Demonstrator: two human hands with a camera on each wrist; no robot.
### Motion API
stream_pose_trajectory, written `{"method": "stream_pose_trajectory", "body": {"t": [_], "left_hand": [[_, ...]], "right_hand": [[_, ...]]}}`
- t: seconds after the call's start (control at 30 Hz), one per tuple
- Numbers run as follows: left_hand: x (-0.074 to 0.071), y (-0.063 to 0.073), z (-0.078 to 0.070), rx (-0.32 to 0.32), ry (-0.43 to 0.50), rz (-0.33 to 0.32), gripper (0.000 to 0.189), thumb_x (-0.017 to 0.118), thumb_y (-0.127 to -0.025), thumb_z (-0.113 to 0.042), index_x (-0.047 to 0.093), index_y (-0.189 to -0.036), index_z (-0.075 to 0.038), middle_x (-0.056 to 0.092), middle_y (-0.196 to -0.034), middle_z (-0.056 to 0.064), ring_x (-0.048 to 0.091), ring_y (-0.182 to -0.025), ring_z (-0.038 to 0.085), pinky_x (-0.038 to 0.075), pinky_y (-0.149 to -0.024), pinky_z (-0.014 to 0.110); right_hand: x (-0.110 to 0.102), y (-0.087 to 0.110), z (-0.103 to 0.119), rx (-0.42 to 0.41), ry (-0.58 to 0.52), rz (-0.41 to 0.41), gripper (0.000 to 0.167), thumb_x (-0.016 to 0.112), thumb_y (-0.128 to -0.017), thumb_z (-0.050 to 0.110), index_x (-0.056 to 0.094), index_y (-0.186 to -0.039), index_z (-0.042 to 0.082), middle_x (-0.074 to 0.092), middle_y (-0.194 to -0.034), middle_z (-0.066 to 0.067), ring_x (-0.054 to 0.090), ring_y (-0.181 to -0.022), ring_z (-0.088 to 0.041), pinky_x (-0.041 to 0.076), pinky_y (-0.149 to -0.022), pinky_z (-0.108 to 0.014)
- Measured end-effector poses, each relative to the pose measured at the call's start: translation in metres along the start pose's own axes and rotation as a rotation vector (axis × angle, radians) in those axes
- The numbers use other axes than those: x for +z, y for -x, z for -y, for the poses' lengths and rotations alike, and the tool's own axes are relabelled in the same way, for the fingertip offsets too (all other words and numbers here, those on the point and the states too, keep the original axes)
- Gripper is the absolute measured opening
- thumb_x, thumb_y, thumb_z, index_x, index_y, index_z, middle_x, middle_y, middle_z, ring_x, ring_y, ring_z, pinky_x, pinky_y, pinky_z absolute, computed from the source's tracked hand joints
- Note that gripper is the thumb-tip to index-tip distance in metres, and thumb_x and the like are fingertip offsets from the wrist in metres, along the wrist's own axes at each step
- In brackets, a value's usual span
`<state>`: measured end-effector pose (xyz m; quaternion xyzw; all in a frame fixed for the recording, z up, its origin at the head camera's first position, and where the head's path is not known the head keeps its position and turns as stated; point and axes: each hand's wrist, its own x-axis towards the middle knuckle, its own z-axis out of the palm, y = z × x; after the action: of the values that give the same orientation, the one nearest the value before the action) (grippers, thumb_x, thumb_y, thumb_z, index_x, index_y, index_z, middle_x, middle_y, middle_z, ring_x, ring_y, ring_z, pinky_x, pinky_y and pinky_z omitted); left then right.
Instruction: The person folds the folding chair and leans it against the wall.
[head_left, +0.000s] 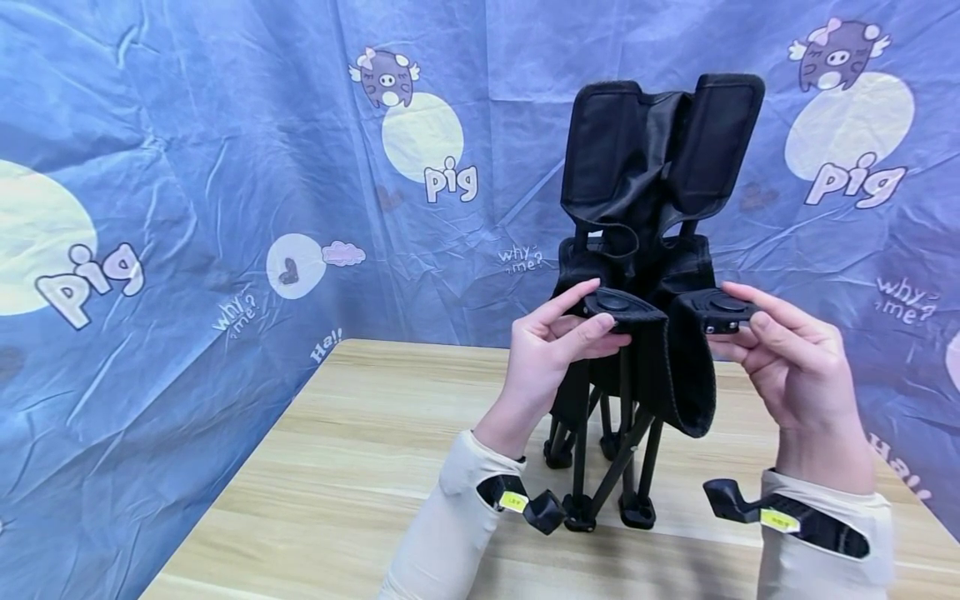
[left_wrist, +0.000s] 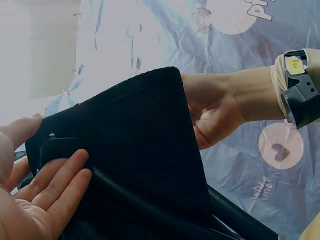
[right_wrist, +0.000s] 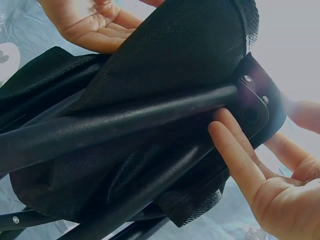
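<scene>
A black folding camping chair (head_left: 600, 154) stands partly folded on its legs on the table, backrest away from me. The fabric seat (head_left: 693, 375) sags in a deep fold between its two front corners. My left hand (head_left: 551, 346) pinches the left front corner, thumb and index on the edge of its round-marked pad and other fingers below. At the right corner, my right hand (head_left: 806, 358) grips the matching corner the same way. Beneath that corner, the right wrist view shows a metal tube (right_wrist: 165, 107) running into a riveted plastic corner piece (right_wrist: 252, 112), with fingertips beside it.
The chair's crossed legs end in black plastic feet (head_left: 637, 510) on the wood-grain table (head_left: 315, 467). Close behind the table hangs a blue cloth backdrop (head_left: 247, 167) with pig prints. Both sleeves carry black wrist straps (head_left: 825, 527).
</scene>
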<state>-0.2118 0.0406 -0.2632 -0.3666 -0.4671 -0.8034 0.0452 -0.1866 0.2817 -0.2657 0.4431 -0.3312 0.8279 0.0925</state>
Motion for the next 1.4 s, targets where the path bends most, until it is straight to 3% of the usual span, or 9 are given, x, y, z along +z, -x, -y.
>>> {"method": "stream_pose_trajectory", "body": {"t": [1.13, 1.4], "left_hand": [[0.007, -0.001, -0.001, -0.020, -0.009, 0.024, 0.045, 0.057, -0.094, 0.012, 0.050, -0.139, 0.009, 0.060, -0.104, 0.044, 0.066, -0.090, 0.054, 0.057, -0.080, 0.057], [0.007, 0.002, 0.001, -0.001, 0.009, 0.019, 0.048, 0.054, -0.094, 0.013, 0.048, -0.141, 0.008, 0.057, -0.104, 0.047, 0.062, -0.092, 0.058, 0.056, -0.081, 0.057]], "right_hand": [[0.012, -0.006, -0.012, -0.017, 0.051, 0.012, 0.041, 0.020, -0.098, -0.018, 0.043, -0.130, -0.027, 0.064, -0.109, -0.037, 0.071, -0.092, -0.041, 0.058, -0.084, -0.045], [0.006, 0.000, -0.010, 0.030, 0.006, 0.052, 0.044, 0.018, -0.099, -0.016, 0.039, -0.137, -0.023, 0.062, -0.116, -0.036, 0.069, -0.097, -0.043, 0.056, -0.090, -0.046]]}}
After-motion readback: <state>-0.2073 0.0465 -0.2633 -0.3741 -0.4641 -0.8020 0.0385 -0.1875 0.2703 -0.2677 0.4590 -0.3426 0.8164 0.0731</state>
